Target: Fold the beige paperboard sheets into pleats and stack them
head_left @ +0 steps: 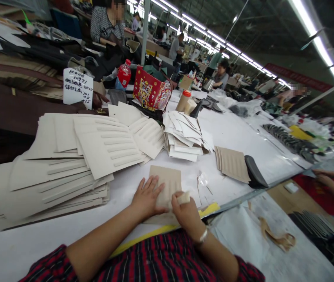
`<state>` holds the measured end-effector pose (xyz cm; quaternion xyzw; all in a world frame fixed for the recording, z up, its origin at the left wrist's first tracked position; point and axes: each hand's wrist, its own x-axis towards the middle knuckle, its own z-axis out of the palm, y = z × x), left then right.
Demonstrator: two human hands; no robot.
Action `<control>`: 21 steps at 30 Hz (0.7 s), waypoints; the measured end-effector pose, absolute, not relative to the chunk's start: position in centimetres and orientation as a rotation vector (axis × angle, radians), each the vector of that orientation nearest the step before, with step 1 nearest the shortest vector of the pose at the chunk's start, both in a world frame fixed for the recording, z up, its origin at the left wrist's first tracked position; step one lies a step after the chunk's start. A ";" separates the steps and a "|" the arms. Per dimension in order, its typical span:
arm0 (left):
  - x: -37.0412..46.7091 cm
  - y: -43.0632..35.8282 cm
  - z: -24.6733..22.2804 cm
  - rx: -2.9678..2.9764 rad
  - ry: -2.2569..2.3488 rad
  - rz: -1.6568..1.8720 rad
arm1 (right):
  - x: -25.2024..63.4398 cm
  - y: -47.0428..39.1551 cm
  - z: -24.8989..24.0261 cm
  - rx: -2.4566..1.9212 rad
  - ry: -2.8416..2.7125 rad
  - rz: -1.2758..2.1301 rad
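Observation:
A beige ribbed panel (pixel 167 175) lies flat on the white table in front of me. My left hand (pixel 147 199) rests on it with fingers spread. Over the panel's right side, my right hand (pixel 186 213) is closed around a small cream-coloured block (pixel 184 197); its exact kind is unclear. The fingers hide part of the panel's ribs. To the left, ribbed pale panels (pixel 108 145) fan out over a larger pile of panels (pixel 52 184). A few finished-looking beige panels (pixel 233 162) lean together at the right, touching a dark curved piece (pixel 255 172).
Behind the panel stands a stack of white-edged pieces (pixel 183 135). Farther back are an orange-capped bottle (pixel 183 102), a red patterned box (pixel 150 90), a red-capped bottle (pixel 123 74) and a handwritten card (pixel 78 88). Yellow tape (pixel 209 210) runs along the table's near edge. Other people work beyond.

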<state>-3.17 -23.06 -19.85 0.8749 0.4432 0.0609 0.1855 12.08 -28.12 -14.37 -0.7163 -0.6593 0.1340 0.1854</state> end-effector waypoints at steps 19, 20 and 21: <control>-6.3 -20.8 -18.9 2.479 0.969 0.009 | 12.1 -30.0 -14.3 -1.971 -1.670 0.871; -6.4 -20.8 -18.8 2.471 0.981 0.023 | 12.0 -29.3 -14.3 -1.968 -1.670 0.833; -6.4 -20.8 -18.8 2.466 0.988 0.038 | 11.8 -27.9 -14.3 -1.973 -1.682 0.758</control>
